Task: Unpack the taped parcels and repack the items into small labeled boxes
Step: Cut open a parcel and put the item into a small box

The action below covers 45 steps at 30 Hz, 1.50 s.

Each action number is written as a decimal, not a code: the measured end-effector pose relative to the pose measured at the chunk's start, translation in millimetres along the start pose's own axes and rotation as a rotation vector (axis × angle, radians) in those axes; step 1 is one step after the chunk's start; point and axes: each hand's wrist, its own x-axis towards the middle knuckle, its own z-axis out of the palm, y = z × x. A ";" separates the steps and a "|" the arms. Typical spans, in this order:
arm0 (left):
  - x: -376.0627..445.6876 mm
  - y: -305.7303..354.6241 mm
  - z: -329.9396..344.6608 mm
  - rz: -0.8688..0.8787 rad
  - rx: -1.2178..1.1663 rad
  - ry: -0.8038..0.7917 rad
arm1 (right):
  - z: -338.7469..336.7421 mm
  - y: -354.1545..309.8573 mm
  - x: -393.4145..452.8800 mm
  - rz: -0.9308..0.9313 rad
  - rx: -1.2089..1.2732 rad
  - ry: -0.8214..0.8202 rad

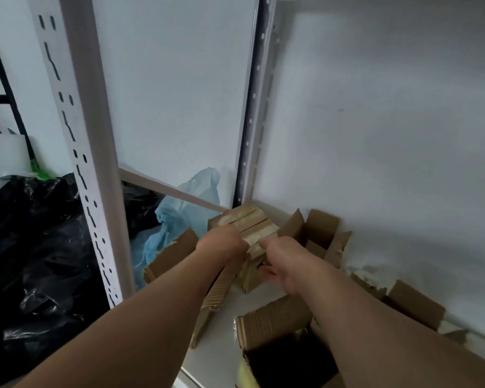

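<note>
The taped parcel [249, 228] is a tan cardboard bundle wrapped in glossy yellowish tape, its top scored by parallel seams. It sits on the white shelf [224, 326], just in front of the rear shelf post [252, 121] and pressed against the small open box [318, 231] on its right. The left hand [221, 245] is curled over the parcel's near left edge, gripping it. The right hand [282, 261] clasps the near right corner, fingers bent round the side. The two hands lie close together on the parcel. The parcel's long axis runs from the hands back towards the post, tilted slightly leftward.
</note>
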 end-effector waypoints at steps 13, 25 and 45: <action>0.1 11.3 -3.1 -0.104 -0.134 0.043 | -7.3 -9.0 -4.0 0.057 0.131 0.029; -79.3 40.0 -59.2 -0.041 -0.927 0.319 | -26.0 -33.0 -66.3 -0.078 0.275 0.069; -159.4 123.9 -60.8 0.162 -1.419 0.013 | -117.1 -20.7 -165.1 -0.354 0.349 0.198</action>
